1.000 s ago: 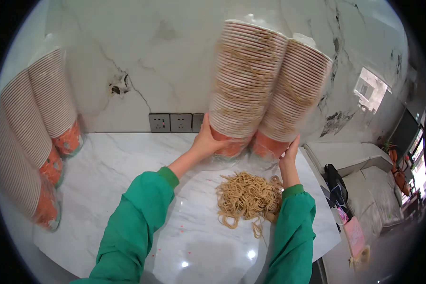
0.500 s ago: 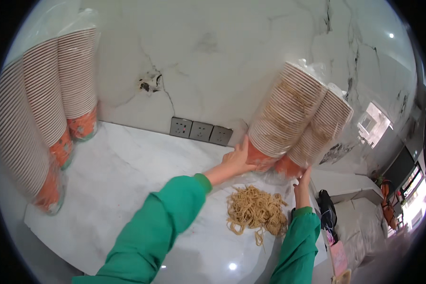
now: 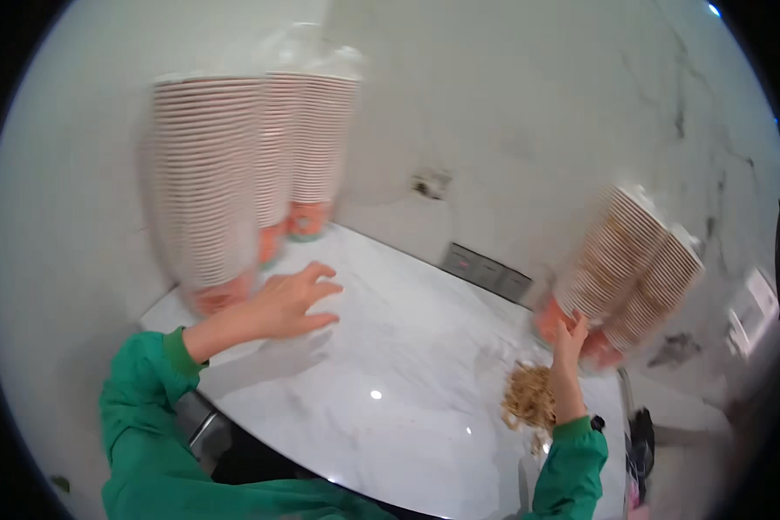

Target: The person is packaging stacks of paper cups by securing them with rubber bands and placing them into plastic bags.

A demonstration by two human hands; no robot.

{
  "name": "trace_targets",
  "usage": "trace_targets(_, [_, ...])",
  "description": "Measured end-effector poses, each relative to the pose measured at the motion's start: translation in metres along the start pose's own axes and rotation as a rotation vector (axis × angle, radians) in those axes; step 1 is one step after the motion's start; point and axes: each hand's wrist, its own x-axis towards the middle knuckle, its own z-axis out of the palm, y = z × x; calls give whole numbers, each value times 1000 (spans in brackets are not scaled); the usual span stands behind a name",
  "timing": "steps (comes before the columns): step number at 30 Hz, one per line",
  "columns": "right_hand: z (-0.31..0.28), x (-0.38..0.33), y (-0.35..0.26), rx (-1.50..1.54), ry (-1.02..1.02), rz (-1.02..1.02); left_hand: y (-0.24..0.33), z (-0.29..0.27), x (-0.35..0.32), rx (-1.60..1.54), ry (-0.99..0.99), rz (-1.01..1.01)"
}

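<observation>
My left hand (image 3: 293,305) hovers over the left part of the white marbled counter (image 3: 390,355), fingers spread, holding nothing. Beside it stand tall nested stacks of paper cups (image 3: 208,182) with orange bottoms, wrapped in clear plastic. On the right, my right hand (image 3: 570,355) is raised before two shorter wrapped stacks of paper cups (image 3: 615,260), which lean against the wall. Its fingertips overlap their orange lower ends and look slightly apart; blur hides whether they touch. Below these stacks lies a heap of tan, looped strands (image 3: 529,397), partly covered by my right forearm.
Dark wall sockets (image 3: 487,276) sit low on the marbled wall behind the counter. A damaged patch (image 3: 432,184) marks the wall above them. Past the counter's right end are a dark object (image 3: 641,442) and a pale surface. The counter's curved front edge runs close to me.
My view has swung left. My left hand has let go of the right-hand cup stacks and moved left toward the taller ones. My right hand has shifted to the front of the leaning stacks.
</observation>
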Motion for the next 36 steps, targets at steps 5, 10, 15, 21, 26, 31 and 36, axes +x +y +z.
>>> trace_targets(5, [78, -81, -145, 129, -630, -324, -13, -98, -40, -21, 510, -27])
trace_targets(10, [153, -145, -277, 266, -854, -513, -2, -170, -77, 316, 1054, 171])
trace_targets(15, [187, -159, -410, 518, -752, -749, -34, -197, -94, 155, 1187, 11])
trace_targets(21, [261, -155, -552, 410, -511, -1036, -110, -162, -94, -321, 1000, -403])
trace_targets(26, [285, -137, -561, 62, -821, -822, -116, -72, -88, -218, 841, -350])
trace_targets(31, [226, -147, -561, 129, -1059, -753, -100, -36, -96, -267, 870, -422])
trace_targets(36, [160, -154, -504, 667, -837, -730, -67, -18, -69, -419, 858, -258])
